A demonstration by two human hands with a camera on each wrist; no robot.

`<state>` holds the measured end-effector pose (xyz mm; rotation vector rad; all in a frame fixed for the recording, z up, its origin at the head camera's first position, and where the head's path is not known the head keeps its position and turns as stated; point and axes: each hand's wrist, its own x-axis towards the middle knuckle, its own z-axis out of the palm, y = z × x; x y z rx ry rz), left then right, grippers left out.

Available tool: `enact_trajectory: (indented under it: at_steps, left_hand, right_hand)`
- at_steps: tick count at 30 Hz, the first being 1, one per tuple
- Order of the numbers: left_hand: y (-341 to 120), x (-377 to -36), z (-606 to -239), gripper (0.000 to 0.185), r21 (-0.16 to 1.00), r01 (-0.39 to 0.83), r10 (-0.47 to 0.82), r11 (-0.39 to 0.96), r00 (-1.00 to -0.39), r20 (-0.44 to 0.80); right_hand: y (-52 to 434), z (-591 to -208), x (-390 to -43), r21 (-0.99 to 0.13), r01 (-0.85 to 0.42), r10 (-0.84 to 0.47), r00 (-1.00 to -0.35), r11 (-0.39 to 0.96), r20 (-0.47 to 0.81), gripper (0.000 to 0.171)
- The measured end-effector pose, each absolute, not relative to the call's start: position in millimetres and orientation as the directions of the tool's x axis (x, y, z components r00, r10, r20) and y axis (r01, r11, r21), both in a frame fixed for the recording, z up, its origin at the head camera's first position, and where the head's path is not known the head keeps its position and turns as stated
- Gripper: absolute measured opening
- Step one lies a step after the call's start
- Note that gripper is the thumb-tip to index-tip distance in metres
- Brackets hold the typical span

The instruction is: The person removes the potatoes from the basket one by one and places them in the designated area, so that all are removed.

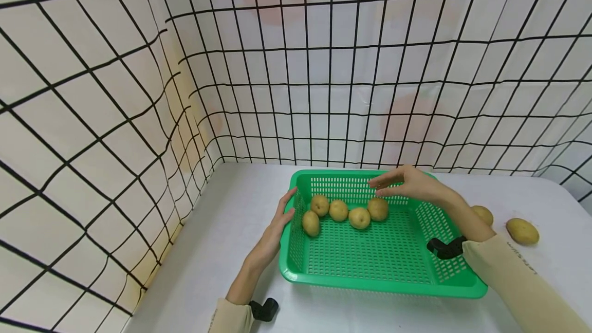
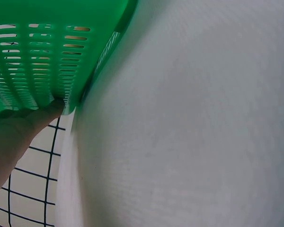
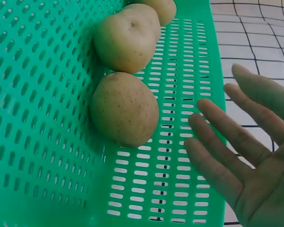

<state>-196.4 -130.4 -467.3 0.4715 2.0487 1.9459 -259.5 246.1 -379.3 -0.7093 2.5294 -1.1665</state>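
A green plastic basket holds several round potatoes grouped toward its back left. My left hand rests along the basket's left rim, fingers stretched forward; in the left wrist view a digit touches the slotted outer wall. My right hand is raised over the back right part of the basket, fingers spread and apart from the potatoes. Its fingertips are near the rightmost potato in the head view. The right wrist view shows that hand with an unfilled palm, beside the nearest potato.
Two more potatoes lie on the white table right of the basket: one partly behind my right forearm, another farther right. A black wire grid stands behind the basket and along the left side.
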Motion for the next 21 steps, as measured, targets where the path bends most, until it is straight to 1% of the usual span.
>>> enact_trajectory:
  at_steps: [12, 21]
  left_hand:
    - [-131, -197, -468, 0.052, 0.998, 0.051, 0.414, 0.045, -0.910, 0.028]
    - [-130, -197, -469, 0.053, 0.998, 0.051, 0.414, 0.042, -0.910, 0.029]
  right_hand:
    - [247, -386, -261, -0.736, -0.319, -0.537, -0.840, 0.597, -0.072, 0.034]
    - [246, -397, -265, -0.749, -0.288, -0.548, -0.828, 0.596, -0.118, 0.037]
